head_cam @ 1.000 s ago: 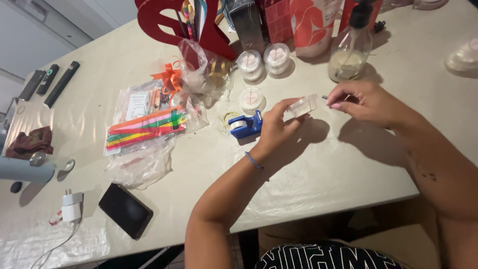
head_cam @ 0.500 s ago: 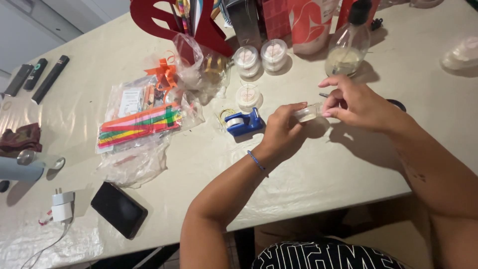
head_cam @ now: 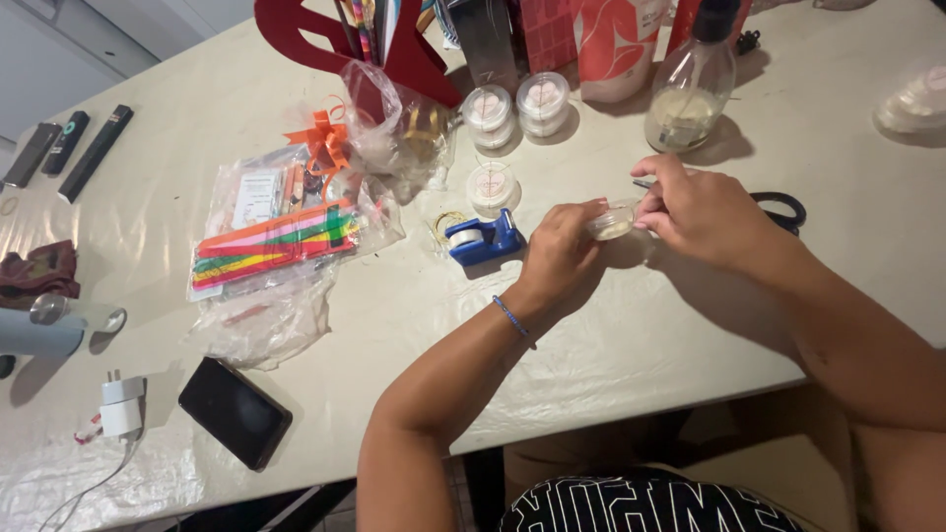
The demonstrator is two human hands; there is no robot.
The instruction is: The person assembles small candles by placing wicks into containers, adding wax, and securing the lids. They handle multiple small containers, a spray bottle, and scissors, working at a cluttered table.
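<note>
Two hands met over the middle of the table (head_cam: 690, 325), a little toward its far edge, and between them sat a small clear plastic pot (head_cam: 613, 221) with something pale inside. The left hand (head_cam: 560, 258) was curled around the pot's near side, fingers closed on it; the right hand (head_cam: 702, 211) pinched its other end, thumb and fingertips closed on the rim or lid, though which of the two could not be told. The pot was lifted just off the table.

It looked light and stiff, thin-walled enough to dent or pop open under a hard squeeze, and its smooth sides seemed slippery. The safest hold was probably across the side wall with the fingertips, keeping it level so the filling stayed put.

Just left of the left hand stood a blue tape dispenser (head_cam: 483, 239). Beyond it lay one lidded round pot (head_cam: 491, 184), with stacked ones (head_cam: 516, 106) farther back. A glass bottle (head_cam: 692, 91) stood near the far edge, and black-handled scissors (head_cam: 783, 209) lay partly hidden behind the right hand. A black phone (head_cam: 235, 411) rested at the near-left corner.
</note>
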